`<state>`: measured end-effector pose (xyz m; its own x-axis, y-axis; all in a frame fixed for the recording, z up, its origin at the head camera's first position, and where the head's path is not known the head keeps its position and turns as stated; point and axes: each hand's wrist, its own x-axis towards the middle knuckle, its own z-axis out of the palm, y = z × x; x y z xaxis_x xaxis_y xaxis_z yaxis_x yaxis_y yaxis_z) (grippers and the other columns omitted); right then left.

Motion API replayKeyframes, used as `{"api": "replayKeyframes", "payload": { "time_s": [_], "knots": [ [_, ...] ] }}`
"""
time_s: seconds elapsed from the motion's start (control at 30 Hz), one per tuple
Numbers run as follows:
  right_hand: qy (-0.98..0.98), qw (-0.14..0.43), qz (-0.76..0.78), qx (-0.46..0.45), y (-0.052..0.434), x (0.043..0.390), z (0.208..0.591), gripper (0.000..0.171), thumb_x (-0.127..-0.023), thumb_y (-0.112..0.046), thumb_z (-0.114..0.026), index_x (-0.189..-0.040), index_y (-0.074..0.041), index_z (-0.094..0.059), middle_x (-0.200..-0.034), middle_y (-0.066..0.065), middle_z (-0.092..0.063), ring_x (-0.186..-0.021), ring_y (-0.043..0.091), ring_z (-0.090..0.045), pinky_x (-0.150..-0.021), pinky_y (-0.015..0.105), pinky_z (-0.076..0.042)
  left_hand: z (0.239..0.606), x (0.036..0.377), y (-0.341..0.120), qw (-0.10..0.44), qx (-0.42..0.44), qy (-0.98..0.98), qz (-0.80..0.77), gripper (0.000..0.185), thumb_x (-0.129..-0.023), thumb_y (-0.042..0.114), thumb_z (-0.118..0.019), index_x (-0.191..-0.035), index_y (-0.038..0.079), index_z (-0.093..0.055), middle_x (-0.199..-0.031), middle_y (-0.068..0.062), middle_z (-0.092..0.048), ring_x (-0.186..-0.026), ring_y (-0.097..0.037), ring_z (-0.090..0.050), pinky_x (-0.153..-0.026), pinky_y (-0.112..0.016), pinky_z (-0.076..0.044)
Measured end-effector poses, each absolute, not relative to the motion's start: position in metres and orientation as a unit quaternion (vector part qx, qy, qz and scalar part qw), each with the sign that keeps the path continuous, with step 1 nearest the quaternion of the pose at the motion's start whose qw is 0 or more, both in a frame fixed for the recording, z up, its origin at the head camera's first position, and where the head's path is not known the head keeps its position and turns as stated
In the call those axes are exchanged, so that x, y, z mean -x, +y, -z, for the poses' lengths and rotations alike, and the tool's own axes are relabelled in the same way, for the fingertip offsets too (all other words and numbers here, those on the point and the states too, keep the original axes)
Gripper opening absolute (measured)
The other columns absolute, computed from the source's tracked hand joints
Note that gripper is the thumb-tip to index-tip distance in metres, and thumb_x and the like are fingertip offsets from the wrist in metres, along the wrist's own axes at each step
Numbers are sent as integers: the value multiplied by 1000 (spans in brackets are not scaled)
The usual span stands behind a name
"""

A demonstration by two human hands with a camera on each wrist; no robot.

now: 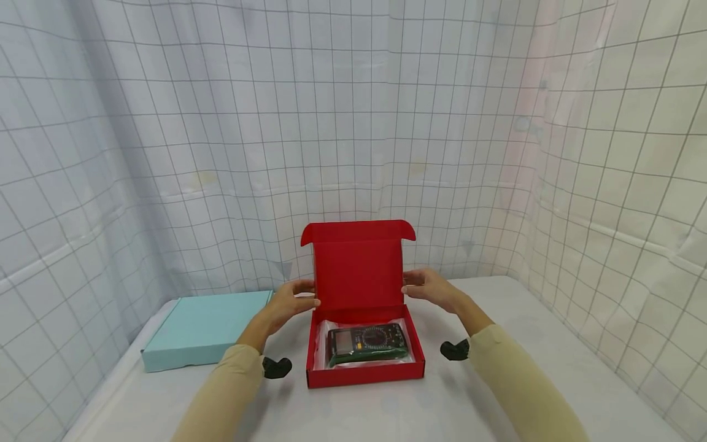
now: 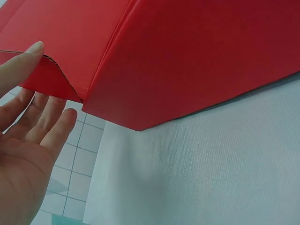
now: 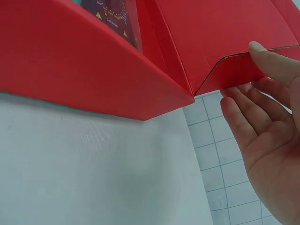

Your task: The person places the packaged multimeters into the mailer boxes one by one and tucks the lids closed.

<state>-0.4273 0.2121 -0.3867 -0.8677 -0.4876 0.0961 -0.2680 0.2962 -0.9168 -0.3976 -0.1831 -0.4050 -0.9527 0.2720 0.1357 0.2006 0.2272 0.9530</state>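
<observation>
So we've got the red box sitting mid-bench with its lid standing upright. Our left hand and right hand each hold a lid edge, thumb in front, fingers loosely straight behind. Looks like the open-or-close step; next we'd guess both sides need moving evenly. Inside: a multimeter in clear wrap. Teal box sits shut to the left.
</observation>
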Motion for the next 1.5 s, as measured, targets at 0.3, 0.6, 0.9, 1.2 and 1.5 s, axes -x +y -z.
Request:
{"api": "replayKeyframes", "payload": {
  "time_s": [0.3,0.6,0.9,1.2,1.5],
  "knots": [
    [805,88,520,271,216,421,390,52,-101,-14,-68,-148,2,-53,-138,14,-63,-127,31,-60,-104,52,-49,410,393,-185,29,-161,783,-600,64,-88,9,-83,-143,1,-52,-137,-18,-60,-124,-37,-61,-100,-50,-53],
    [807,66,505,297,223,414,395,49,-98,-11,-70,-144,1,-58,-133,14,-67,-124,32,-63,-97,44,-55,416,389,-184,12,-170,773,-612,59,-84,6,-85,-134,4,-54,-134,-18,-60,-125,-39,-61,-98,-49,-53],
    [797,51,511,317,225,407,399,47,-95,-5,-71,-141,-2,-61,-132,13,-67,-124,34,-63,-96,45,-55,417,388,-185,12,-203,763,-613,51,-84,-1,-83,-125,5,-53,-129,-19,-61,-128,-41,-58,-97,-46,-54],
    [805,34,505,309,224,397,412,56,-92,-4,-76,-145,-4,-56,-138,16,-63,-124,38,-63,-92,43,-57,423,377,-188,-4,-208,789,-579,46,-83,-2,-82,-120,5,-56,-128,-15,-62,-128,-42,-57,-97,-49,-54],
    [816,19,497,296,222,388,415,53,-90,-2,-77,-140,-6,-58,-134,16,-64,-113,36,-69,-86,44,-60,421,370,-189,-22,-212,815,-539,52,-81,-3,-83,-126,4,-59,-126,-13,-65,-116,-35,-63,-95,-48,-56]
  ]
}}
